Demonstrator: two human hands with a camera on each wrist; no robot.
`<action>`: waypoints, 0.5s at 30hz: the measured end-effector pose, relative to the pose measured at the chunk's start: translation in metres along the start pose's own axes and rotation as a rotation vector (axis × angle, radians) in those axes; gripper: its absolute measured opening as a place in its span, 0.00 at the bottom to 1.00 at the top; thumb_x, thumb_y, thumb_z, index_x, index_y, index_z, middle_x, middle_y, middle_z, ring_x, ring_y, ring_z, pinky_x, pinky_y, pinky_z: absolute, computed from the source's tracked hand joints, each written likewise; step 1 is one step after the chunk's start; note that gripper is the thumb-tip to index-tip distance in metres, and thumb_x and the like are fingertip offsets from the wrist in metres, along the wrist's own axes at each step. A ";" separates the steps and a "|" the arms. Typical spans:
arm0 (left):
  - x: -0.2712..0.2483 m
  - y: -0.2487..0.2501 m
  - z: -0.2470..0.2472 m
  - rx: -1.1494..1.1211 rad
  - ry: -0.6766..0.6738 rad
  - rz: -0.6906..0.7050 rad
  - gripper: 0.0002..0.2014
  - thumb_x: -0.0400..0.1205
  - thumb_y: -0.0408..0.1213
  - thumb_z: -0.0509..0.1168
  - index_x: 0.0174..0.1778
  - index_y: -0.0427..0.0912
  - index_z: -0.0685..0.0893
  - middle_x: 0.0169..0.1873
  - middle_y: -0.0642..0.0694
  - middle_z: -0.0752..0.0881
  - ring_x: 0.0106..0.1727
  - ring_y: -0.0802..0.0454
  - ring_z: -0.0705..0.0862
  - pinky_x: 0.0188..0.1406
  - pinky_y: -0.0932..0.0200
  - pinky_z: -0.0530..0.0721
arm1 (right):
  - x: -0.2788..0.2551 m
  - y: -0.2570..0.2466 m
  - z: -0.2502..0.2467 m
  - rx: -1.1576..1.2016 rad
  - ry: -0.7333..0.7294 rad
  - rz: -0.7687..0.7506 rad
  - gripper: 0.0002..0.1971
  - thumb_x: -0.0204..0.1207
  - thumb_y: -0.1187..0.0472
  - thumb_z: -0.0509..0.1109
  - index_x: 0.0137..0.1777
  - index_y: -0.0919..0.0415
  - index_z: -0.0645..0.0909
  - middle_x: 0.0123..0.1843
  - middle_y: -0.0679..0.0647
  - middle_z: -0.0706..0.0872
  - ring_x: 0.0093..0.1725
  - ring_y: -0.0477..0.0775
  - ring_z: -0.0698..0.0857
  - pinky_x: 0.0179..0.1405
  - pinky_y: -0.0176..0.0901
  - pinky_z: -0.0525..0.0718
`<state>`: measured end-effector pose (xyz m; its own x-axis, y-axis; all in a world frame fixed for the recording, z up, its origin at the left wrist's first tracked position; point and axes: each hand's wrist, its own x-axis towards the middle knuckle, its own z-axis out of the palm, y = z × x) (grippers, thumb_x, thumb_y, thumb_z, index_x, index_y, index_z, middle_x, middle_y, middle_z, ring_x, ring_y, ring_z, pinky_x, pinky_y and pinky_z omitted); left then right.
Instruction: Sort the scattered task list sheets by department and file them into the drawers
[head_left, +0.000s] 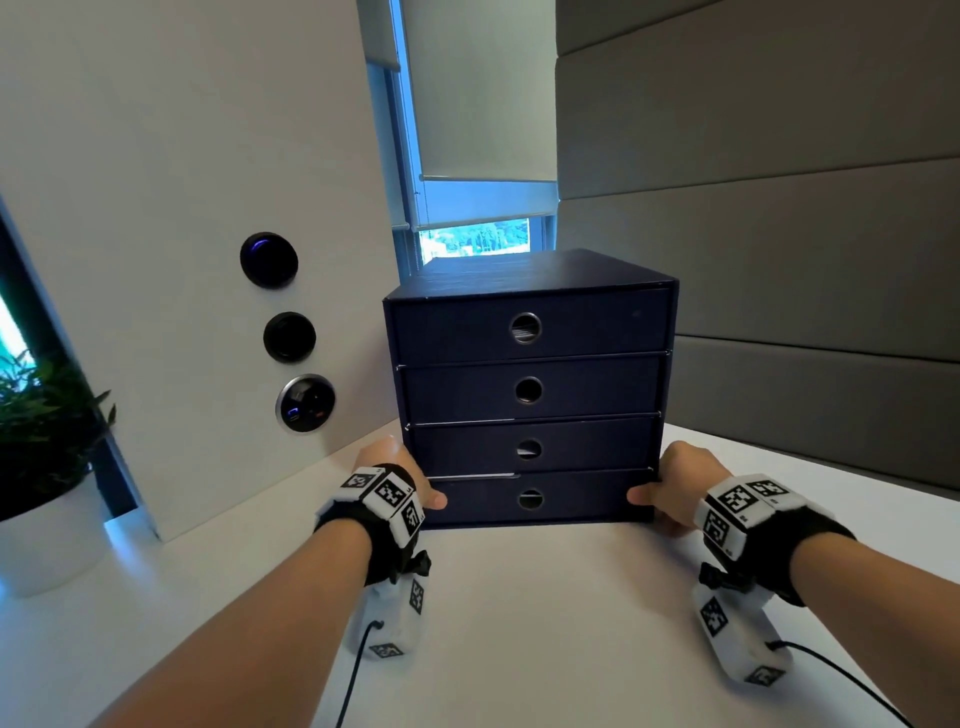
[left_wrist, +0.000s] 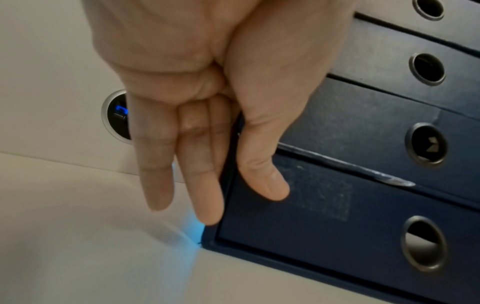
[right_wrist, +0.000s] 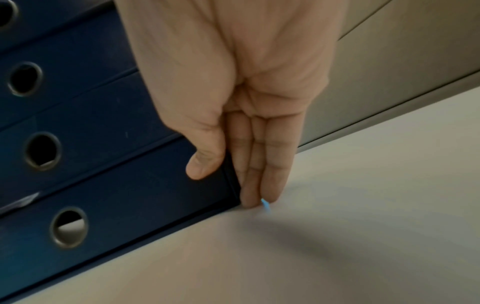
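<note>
**Both hands braced on drawer unit; no loose sheets in view**

Nearest my head camera are the two forearms with marker-tagged wrist bands, reaching across the white table (head_left: 519, 623). My left hand (head_left: 400, 478) sits at the lower left front corner of the dark blue drawer unit (head_left: 530, 364): fingers straight along its side wall, thumb flat on the bottom drawer (head_left: 571, 501) face. My right hand (head_left: 670, 488) mirrors it at the lower right corner. Neither hand curls round anything; both press the unit between them.

The unit stands upright near the table's far corner, four drawers closed, each with a metal-ringed finger hole. White paper shows through the holes of the lower two drawers, and a pale edge shows in the seam above the bottom drawer.

Handling, as I judge it: covered board, stiff but light, likely to slide on the smooth table, so the low side walls are the sound hold. Drawers should open by a finger in the ring.

No readable label or brand; only a faint rectangular mark on the bottom drawer face in the left wrist view. Scattered sheets are not visible.
</note>
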<state>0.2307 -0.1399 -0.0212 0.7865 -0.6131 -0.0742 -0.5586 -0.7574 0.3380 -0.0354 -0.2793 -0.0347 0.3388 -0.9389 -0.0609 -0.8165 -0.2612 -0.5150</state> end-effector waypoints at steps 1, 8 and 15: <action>0.001 -0.001 0.000 -0.010 -0.020 0.011 0.31 0.65 0.52 0.80 0.58 0.39 0.80 0.46 0.45 0.90 0.47 0.48 0.90 0.51 0.52 0.88 | -0.001 0.003 0.001 0.006 -0.002 -0.004 0.11 0.73 0.56 0.75 0.37 0.64 0.82 0.35 0.59 0.89 0.34 0.58 0.90 0.39 0.47 0.90; -0.009 -0.007 -0.001 -0.328 0.057 0.213 0.21 0.68 0.48 0.77 0.52 0.44 0.82 0.47 0.47 0.88 0.49 0.45 0.87 0.53 0.52 0.86 | -0.030 -0.002 -0.006 0.052 -0.147 -0.074 0.16 0.76 0.44 0.69 0.37 0.57 0.80 0.37 0.52 0.86 0.39 0.55 0.85 0.47 0.43 0.84; -0.026 -0.002 -0.024 -0.493 0.220 0.216 0.09 0.75 0.37 0.75 0.31 0.42 0.83 0.27 0.47 0.83 0.36 0.44 0.84 0.37 0.57 0.79 | -0.030 -0.021 -0.019 0.294 0.315 -0.045 0.13 0.77 0.52 0.70 0.43 0.62 0.86 0.35 0.53 0.86 0.41 0.56 0.83 0.42 0.42 0.79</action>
<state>0.2178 -0.1170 0.0025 0.7339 -0.6411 0.2243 -0.5657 -0.3942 0.7243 -0.0379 -0.2497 -0.0058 0.1747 -0.9624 0.2078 -0.6208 -0.2715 -0.7354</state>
